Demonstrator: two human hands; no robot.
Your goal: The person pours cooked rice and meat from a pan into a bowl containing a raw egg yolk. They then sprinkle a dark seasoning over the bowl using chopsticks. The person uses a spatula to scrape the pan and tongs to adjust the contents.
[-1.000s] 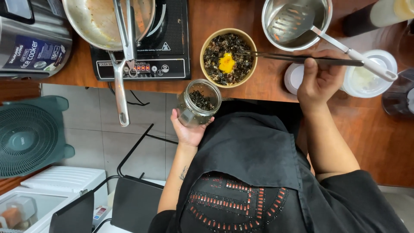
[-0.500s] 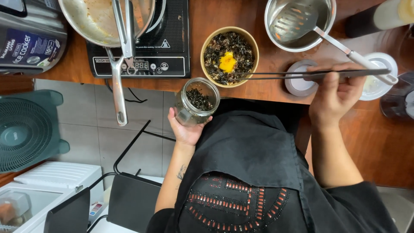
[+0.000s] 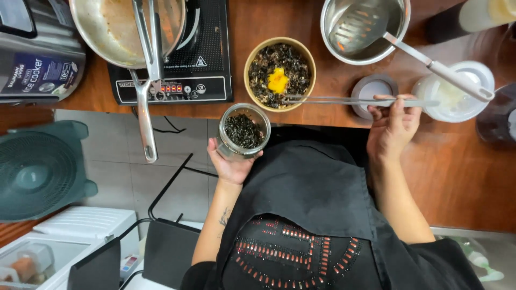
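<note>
Your left hand (image 3: 231, 164) cupped the glass jar (image 3: 243, 132) of dark flakes off the bench (image 3: 322, 115) edge; your right hand (image 3: 392, 126) pinched long tweezers (image 3: 355, 100), tips seemingly in the bowl (image 3: 279, 73). A tilted jar could have spilled onto the floor.
</note>
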